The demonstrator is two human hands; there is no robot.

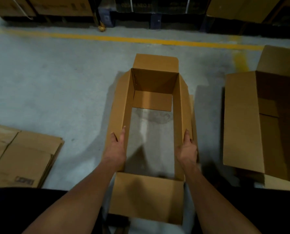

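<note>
Item under work: one cardboard box (155, 80), standing on the concrete floor (56, 81) directly in front of the person, between a stack of flattened cartons (22, 154) to the left and a second open box (242, 119) to the right.

Done:
- The box is squared up into an open rectangular sleeve, with all four walls upright.
- The top flaps are spread outward. The near top flap (147, 196) lies toward the person.
- The far bottom flap (151, 101) is folded inward and lies across the far end of the base.

Not done:
- Bare floor shows through most of the base, so the bottom is judged largely unclosed. The near and side bottom flaps are not folded in.
- No tape or sealing is visible anywhere on the box.
- Nothing is packed inside.

Hands:
- The left hand (115, 147) clasps the top edge of the left long wall, with the thumb inside and the fingers outside.
- The right hand (189, 150) clasps the right long wall in the same way, opposite the left.
- Both hold the near half of the box and carry nothing else.

Assessment: early stage. The box is formed and steadied, but the base is not yet closed
</note>
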